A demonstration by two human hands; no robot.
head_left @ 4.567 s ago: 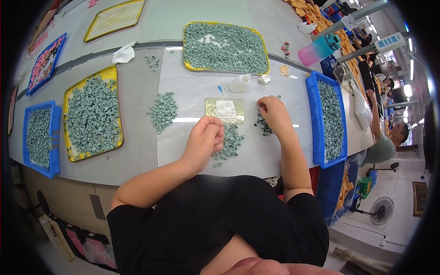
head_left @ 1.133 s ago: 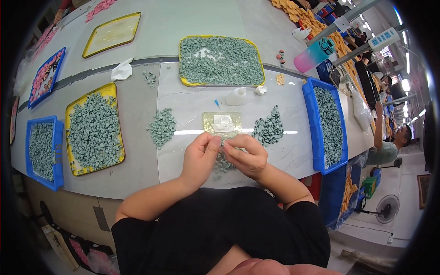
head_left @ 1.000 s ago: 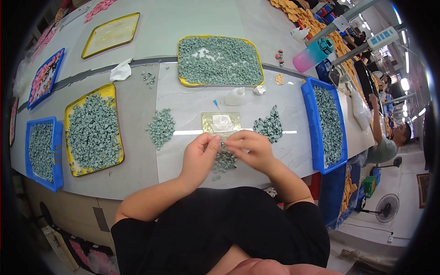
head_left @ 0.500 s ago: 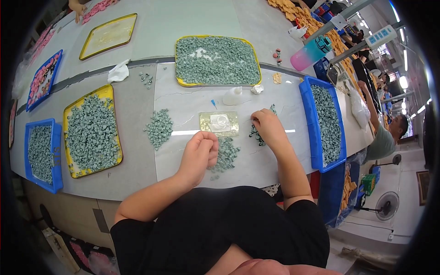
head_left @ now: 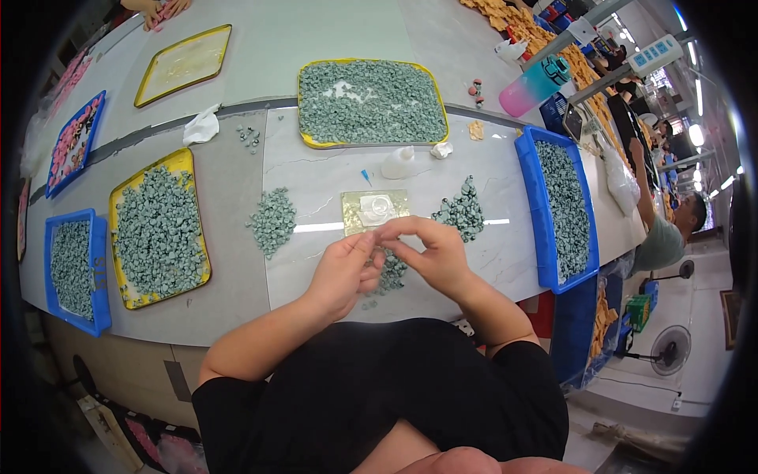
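Observation:
My left hand (head_left: 344,267) and my right hand (head_left: 431,254) meet at the fingertips, both pinched. Whatever lies between them is too small and hidden to make out. Under my hands is a heap of small grey-green pieces (head_left: 392,273), partly covered. Just beyond my fingertips lies a yellowish flat plate (head_left: 355,207) bearing a small clear-white dish (head_left: 377,208). A darker, shinier green pile (head_left: 460,212) sits to the right of the plate, and a paler green pile (head_left: 272,223) to its left. Behind the plate are a white squeeze bottle (head_left: 397,163) and a blue dispensing tip (head_left: 365,176).
A yellow-rimmed tray (head_left: 303,133) full of green pieces stands at the back, another yellow tray (head_left: 207,267) at left. Blue bins (head_left: 539,213) (head_left: 100,272) flank the table. A pink-teal water bottle (head_left: 530,88) stands back right. At far left show another person's hands (head_left: 158,12).
My right hand has left the dark green pile and come left to meet my left hand at the fingertips. My left hand has barely moved.

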